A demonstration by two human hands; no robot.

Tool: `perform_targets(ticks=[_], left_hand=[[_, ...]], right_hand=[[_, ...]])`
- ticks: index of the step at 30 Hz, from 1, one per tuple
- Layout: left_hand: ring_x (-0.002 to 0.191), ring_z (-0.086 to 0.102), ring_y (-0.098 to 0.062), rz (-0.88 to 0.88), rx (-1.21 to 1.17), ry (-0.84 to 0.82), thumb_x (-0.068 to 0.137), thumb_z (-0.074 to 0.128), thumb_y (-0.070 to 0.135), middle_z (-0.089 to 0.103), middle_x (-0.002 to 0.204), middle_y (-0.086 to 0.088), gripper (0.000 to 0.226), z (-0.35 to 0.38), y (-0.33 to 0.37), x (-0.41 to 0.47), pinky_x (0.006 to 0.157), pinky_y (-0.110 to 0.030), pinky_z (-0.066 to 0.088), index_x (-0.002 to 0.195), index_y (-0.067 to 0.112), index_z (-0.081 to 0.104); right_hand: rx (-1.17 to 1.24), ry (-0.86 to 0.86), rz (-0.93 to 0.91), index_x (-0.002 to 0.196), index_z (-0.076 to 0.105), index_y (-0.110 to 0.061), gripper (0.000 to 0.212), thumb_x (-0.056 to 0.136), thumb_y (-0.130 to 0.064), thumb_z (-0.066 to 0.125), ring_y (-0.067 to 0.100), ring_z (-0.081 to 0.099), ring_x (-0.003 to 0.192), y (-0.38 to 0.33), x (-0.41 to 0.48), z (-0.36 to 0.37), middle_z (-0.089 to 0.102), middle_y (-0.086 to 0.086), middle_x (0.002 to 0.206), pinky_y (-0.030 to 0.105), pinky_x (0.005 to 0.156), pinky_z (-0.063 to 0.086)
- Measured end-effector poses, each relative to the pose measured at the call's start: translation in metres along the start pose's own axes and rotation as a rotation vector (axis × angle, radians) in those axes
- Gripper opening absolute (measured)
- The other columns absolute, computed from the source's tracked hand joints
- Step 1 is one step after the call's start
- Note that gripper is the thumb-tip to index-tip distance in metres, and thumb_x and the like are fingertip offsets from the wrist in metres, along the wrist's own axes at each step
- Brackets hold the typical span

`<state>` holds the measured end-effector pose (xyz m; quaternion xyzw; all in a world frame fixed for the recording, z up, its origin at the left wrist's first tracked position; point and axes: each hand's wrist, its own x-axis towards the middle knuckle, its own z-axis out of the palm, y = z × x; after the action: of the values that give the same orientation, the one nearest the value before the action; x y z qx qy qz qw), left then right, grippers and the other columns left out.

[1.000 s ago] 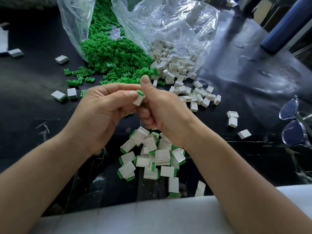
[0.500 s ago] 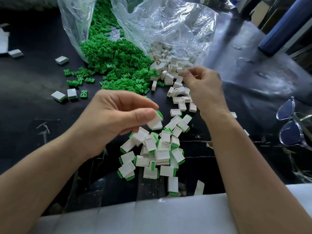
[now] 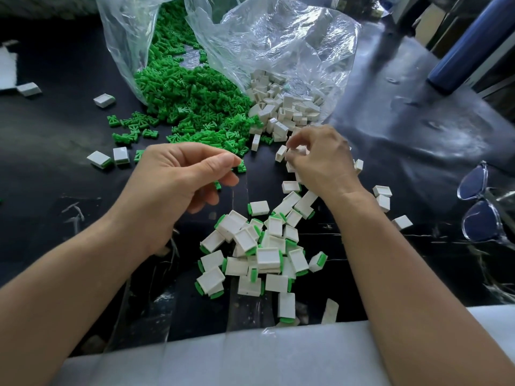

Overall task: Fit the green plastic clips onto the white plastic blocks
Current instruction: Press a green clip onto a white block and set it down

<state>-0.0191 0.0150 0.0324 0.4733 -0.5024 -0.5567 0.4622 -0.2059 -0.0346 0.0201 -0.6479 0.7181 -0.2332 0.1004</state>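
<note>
The right hand is curled with a white block pinched in its fingertips, beside the blocks spilled from the bag at the surface's far edge, while the left hand is pinched at the clips, a hold on one not discernible, and clipped blocks are heaped toward the near edge.

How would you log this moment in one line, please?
left hand: fingertips at green clips, grip unclear | right hand: pinching white block | finished pile: between forearms
</note>
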Motion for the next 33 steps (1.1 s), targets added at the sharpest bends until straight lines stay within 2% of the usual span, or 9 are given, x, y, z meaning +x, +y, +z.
perform_targets(ticks=[4, 7, 11, 15, 18, 20, 22, 25, 33], left_hand=[[0.048, 0.057, -0.002, 0.015, 0.009, 0.088, 0.072, 0.067, 0.013, 0.071, 0.066, 0.006, 0.010, -0.002, -0.003, 0.003, 0.038, -0.012, 0.037, 0.079, 0.020, 0.069], [0.059, 0.062, -0.001, 0.012, 0.047, 0.121, 0.077, 0.068, 0.005, 0.073, 0.078, 0.007, 0.021, -0.004, -0.006, 0.005, 0.044, -0.012, 0.044, 0.085, 0.024, 0.068], [0.066, 0.064, -0.003, -0.016, 0.052, 0.067, 0.067, 0.072, 0.008, 0.073, 0.088, 0.001, 0.027, -0.003, -0.007, 0.006, 0.052, -0.014, 0.051, 0.090, 0.022, 0.068], [0.058, 0.066, -0.006, -0.008, 0.034, 0.058, 0.061, 0.069, 0.016, 0.072, 0.067, 0.001, 0.023, -0.001, -0.006, 0.005, 0.053, -0.016, 0.053, 0.084, 0.014, 0.069], [0.054, 0.064, -0.006, -0.008, 0.008, 0.120, 0.061, 0.070, 0.015, 0.069, 0.060, 0.003, 0.018, -0.002, -0.006, 0.006, 0.053, -0.017, 0.054, 0.078, 0.011, 0.068], [0.053, 0.064, -0.006, -0.001, 0.009, 0.152, 0.068, 0.071, 0.010, 0.069, 0.060, 0.006, 0.010, -0.003, -0.006, 0.007, 0.051, -0.018, 0.052, 0.077, 0.012, 0.067], [0.051, 0.064, -0.005, -0.004, 0.007, 0.170, 0.075, 0.069, 0.006, 0.069, 0.060, 0.007, 0.008, -0.003, -0.006, 0.007, 0.047, -0.016, 0.049, 0.077, 0.013, 0.066], [0.050, 0.063, -0.004, -0.010, 0.005, 0.179, 0.076, 0.069, 0.007, 0.069, 0.060, 0.008, 0.008, -0.003, -0.006, 0.007, 0.044, -0.014, 0.046, 0.077, 0.014, 0.066], [0.051, 0.063, -0.004, -0.017, -0.011, 0.153, 0.061, 0.070, 0.017, 0.069, 0.061, 0.007, 0.016, -0.002, -0.006, 0.007, 0.045, -0.014, 0.047, 0.077, 0.015, 0.067]], right_hand=[[0.326, 0.003, -0.059, 0.086, 0.068, -0.025, 0.011, 0.080, -0.017, 0.069, -0.005, 0.058, 0.073, -0.007, -0.004, -0.004, 0.065, -0.012, 0.081, 0.008, 0.074, 0.045], [0.612, -0.108, -0.131, 0.081, 0.064, -0.026, 0.018, 0.078, -0.010, 0.071, -0.005, 0.059, 0.067, -0.019, -0.013, -0.003, 0.063, -0.016, 0.073, 0.013, 0.072, 0.048], [0.728, -0.230, -0.227, 0.079, 0.063, -0.022, 0.018, 0.078, -0.006, 0.070, 0.001, 0.061, 0.069, -0.034, -0.026, 0.004, 0.064, -0.009, 0.073, 0.017, 0.071, 0.050], [0.709, -0.270, -0.235, 0.080, 0.066, -0.019, 0.009, 0.085, -0.012, 0.064, 0.013, 0.061, 0.070, -0.041, -0.031, 0.006, 0.068, 0.005, 0.075, 0.034, 0.072, 0.052], [0.573, -0.172, -0.191, 0.087, 0.070, -0.015, 0.012, 0.089, -0.021, 0.060, 0.006, 0.057, 0.068, -0.037, -0.029, 0.007, 0.066, -0.001, 0.073, 0.024, 0.069, 0.047], [0.367, -0.124, -0.202, 0.098, 0.070, -0.014, 0.016, 0.089, -0.021, 0.060, 0.008, 0.058, 0.080, -0.034, -0.026, 0.010, 0.065, -0.004, 0.083, 0.023, 0.078, 0.047], [0.227, -0.142, -0.205, 0.110, 0.067, -0.016, 0.023, 0.089, -0.021, 0.058, 0.018, 0.056, 0.099, -0.033, -0.025, 0.015, 0.062, 0.003, 0.101, 0.032, 0.091, 0.043], [0.132, -0.201, -0.218, 0.120, 0.061, -0.019, 0.030, 0.091, -0.024, 0.055, 0.022, 0.048, 0.110, -0.033, -0.022, 0.021, 0.056, 0.006, 0.110, 0.033, 0.096, 0.038], [0.084, -0.216, -0.253, 0.100, 0.066, -0.017, 0.016, 0.085, -0.019, 0.064, 0.019, 0.051, 0.102, -0.032, -0.022, 0.019, 0.052, -0.002, 0.095, 0.026, 0.084, 0.037]])
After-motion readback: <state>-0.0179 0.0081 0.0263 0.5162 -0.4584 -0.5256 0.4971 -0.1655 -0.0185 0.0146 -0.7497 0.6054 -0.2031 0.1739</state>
